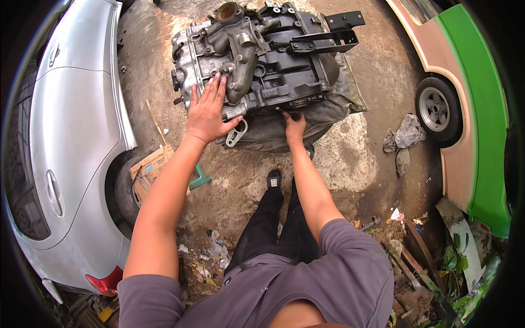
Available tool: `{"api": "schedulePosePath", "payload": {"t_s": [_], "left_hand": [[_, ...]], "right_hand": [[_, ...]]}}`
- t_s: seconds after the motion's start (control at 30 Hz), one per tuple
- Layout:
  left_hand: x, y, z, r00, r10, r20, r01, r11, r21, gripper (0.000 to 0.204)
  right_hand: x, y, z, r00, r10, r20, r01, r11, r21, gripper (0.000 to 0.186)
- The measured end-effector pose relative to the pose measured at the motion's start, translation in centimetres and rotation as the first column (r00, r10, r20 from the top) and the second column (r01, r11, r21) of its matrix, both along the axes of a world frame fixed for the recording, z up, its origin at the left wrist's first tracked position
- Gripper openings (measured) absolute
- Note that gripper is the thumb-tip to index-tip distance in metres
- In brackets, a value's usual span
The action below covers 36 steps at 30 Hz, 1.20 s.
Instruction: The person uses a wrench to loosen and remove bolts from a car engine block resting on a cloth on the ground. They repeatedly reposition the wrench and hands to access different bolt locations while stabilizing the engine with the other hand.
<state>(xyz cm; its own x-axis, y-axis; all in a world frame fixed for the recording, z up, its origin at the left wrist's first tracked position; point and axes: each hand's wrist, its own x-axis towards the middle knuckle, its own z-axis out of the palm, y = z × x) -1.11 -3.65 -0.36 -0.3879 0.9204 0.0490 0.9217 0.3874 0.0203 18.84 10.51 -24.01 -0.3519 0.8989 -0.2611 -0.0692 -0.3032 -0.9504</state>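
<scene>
A car engine [290, 71] of grey and black metal lies in front of me on a dark, cushion-like sack [262, 134]. My left hand [206, 113] rests flat on its near left part, fingers spread beside the cast-metal intake manifold [240, 65]. Close to that thumb, a small metal bracket with a hole [237, 134] sticks out at the near edge. My right hand [295, 126] is at the engine's lower near edge, its fingers curled against the underside and partly hidden there. A black steel bracket [328, 42] juts from the engine's far right side.
A silver car [76, 120] stands along the left, and a green and peach vehicle [459, 104] along the right. Flattened cardboard [150, 167] and a green plastic piece [200, 177] lie by the silver car's wheel. Rags [407, 134] lie at right; scrap wood [418, 262] and litter lie nearer.
</scene>
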Motion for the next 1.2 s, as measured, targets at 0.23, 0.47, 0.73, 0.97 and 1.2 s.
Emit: {"api": "schedulePosePath", "payload": {"t_s": [0.23,0.47,0.73,0.97,1.2], "left_hand": [[0.1,0.1,-0.1,1.0,-0.013,-0.015,0.013,1.0,-0.01,0.108],[0.2,0.3,-0.1,1.0,-0.018,-0.016,0.018,1.0,-0.003,0.108],[0.2,0.1,-0.3,0.999,-0.023,-0.035,0.023,1.0,0.006,0.107],[0.1,0.1,-0.1,1.0,-0.003,-0.016,0.003,0.999,-0.032,0.106],[0.1,0.0,-0.2,1.0,-0.001,-0.018,0.001,1.0,-0.012,0.106]], "right_hand": [[0.4,0.9,-1.3,0.928,0.188,0.322,-0.281,0.921,0.272,0.039],[-0.8,-0.5,-1.4,0.907,-0.008,0.422,-0.233,0.824,0.516,0.046],[-1.0,-1.1,-0.7,0.907,-0.014,0.421,-0.219,0.839,0.498,0.046],[-0.1,0.1,0.2,0.868,-0.014,0.496,-0.325,0.739,0.591,0.042],[3.3,3.6,3.8,0.749,-0.003,0.662,-0.533,0.59,0.606,0.034]]}}
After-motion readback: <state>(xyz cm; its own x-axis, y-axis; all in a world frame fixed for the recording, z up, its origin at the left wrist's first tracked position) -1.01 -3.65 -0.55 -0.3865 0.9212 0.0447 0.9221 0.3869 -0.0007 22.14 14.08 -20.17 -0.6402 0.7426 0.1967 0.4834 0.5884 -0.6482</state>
